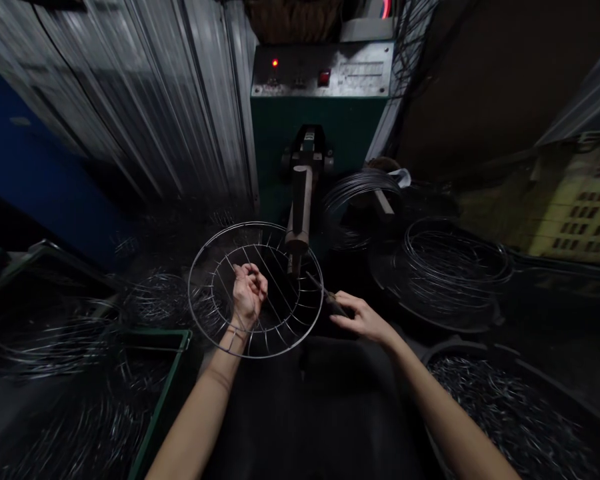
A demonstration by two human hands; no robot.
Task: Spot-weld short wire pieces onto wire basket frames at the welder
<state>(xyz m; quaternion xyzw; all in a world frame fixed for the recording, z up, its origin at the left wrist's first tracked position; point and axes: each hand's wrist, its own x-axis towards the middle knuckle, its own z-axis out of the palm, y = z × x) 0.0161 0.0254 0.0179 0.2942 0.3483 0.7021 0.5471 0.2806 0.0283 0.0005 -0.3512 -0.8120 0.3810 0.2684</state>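
Note:
A round wire basket (309, 335), with two rings joined by short spokes and straight wires across its middle, sits before the machine's thick metal arm (300, 207). My left hand (249, 293) is palm up within the basket's outline, fingers curled in; what they hold, if anything, is too small to make out. Wires of the basket cross in front of my left wrist. On the right, my right hand (357, 317) is closed around a dark-handled tool (336, 307), apparently pliers. Its thin tip reaches the basket's right side, below the machine arm's end.
Behind stands a green machine (275, 127) with a lit red lamp. Wire coils (363, 190) hang to its right. Wire rings (455, 257) lie further right, above a tub (510, 400) of short metal pieces. A green-edged crate (167, 387) of wires stands left.

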